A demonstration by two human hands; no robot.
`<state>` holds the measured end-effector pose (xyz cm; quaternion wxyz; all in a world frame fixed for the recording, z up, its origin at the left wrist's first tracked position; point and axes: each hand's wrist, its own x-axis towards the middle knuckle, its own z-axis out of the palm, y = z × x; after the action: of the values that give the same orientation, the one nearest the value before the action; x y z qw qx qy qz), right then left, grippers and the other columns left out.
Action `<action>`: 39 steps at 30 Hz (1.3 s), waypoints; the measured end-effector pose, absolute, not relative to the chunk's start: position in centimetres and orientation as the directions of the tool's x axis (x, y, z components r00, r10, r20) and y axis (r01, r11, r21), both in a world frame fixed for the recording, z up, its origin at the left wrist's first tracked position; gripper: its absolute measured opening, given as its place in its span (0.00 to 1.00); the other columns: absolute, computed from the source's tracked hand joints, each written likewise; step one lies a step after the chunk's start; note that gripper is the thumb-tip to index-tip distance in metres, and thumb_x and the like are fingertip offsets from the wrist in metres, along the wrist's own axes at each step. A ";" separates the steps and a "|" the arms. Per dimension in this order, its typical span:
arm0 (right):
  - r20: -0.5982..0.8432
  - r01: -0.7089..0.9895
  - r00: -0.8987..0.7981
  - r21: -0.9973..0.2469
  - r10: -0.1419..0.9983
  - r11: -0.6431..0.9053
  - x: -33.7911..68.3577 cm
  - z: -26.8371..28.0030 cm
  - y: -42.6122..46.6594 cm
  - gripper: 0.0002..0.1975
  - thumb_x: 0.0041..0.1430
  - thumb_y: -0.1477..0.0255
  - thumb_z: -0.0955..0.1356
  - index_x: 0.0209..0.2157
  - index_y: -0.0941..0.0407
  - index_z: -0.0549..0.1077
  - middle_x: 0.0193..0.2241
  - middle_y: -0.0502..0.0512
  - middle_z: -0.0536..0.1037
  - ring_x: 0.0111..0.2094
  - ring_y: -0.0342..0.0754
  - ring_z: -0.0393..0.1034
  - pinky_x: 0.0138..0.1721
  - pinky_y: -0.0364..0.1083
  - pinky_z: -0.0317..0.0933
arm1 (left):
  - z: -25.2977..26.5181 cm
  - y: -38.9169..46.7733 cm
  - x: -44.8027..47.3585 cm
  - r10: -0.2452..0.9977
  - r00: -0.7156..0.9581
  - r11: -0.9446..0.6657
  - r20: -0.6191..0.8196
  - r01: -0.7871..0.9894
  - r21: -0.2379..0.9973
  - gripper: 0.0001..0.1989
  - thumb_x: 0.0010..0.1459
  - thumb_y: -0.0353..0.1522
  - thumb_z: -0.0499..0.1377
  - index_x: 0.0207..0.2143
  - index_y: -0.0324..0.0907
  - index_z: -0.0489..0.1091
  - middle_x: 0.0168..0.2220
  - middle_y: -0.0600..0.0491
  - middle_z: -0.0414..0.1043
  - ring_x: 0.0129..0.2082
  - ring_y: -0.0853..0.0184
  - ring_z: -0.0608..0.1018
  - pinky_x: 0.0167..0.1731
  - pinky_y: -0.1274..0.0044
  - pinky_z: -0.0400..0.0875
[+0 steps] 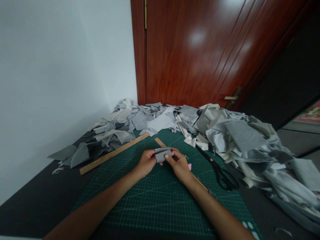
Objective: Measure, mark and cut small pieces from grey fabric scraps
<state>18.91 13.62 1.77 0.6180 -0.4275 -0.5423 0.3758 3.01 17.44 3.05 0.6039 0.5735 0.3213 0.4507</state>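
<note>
A small folded piece of grey fabric (162, 156) is held up between my two hands, over the green cutting mat (150, 200). My left hand (148, 162) pinches its left end. My right hand (178, 162) grips the right end, with the thumb lying flat on the front of the cloth. Some fingers are hidden behind the fabric. Beneath my hands a wooden ruler (160, 142) lies on the mat, partly covered by them and the right forearm. A small pink piece (189, 166) shows beside my right hand.
A second wooden ruler (115, 153) lies slanted at the mat's left edge. Black-handled scissors (222, 175) rest on the right. Heaps of grey and white fabric scraps (240, 133) line the back and right, before a white wall (62, 66) and a brown door (187, 56).
</note>
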 end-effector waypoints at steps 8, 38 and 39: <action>0.224 -0.133 0.249 -0.956 0.942 0.262 18.3 1.2 13.6 0.12 0.52 0.60 0.75 0.27 0.53 0.76 0.26 0.48 0.79 0.28 0.48 0.71 0.34 0.48 0.67 | 2.2 16.3 3.6 0.908 0.419 0.105 0.027 -0.290 0.951 0.18 0.49 0.42 0.72 0.35 0.35 0.81 0.32 0.44 0.81 0.31 0.60 0.80 0.36 0.69 0.77; 0.181 -0.213 0.316 -0.943 0.931 0.255 18.0 1.3 13.3 0.16 0.45 0.67 0.79 0.35 0.53 0.75 0.29 0.49 0.81 0.30 0.48 0.74 0.35 0.48 0.69 | 2.4 15.6 3.8 0.974 0.206 -0.037 0.099 -0.285 0.958 0.16 0.49 0.41 0.73 0.34 0.37 0.82 0.30 0.49 0.80 0.29 0.66 0.75 0.32 0.77 0.67; 0.177 -0.218 0.321 -0.942 0.930 0.254 18.0 1.3 13.3 0.16 0.45 0.67 0.80 0.35 0.54 0.75 0.29 0.49 0.81 0.30 0.48 0.74 0.35 0.48 0.69 | 2.3 15.7 3.8 0.973 0.208 -0.037 0.100 -0.286 0.958 0.16 0.49 0.41 0.73 0.33 0.38 0.82 0.30 0.49 0.80 0.29 0.66 0.75 0.32 0.77 0.68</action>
<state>17.97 13.30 1.33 0.6818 -0.4423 -0.4028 0.4211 3.80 15.68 2.31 0.6002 0.4937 0.3481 0.5243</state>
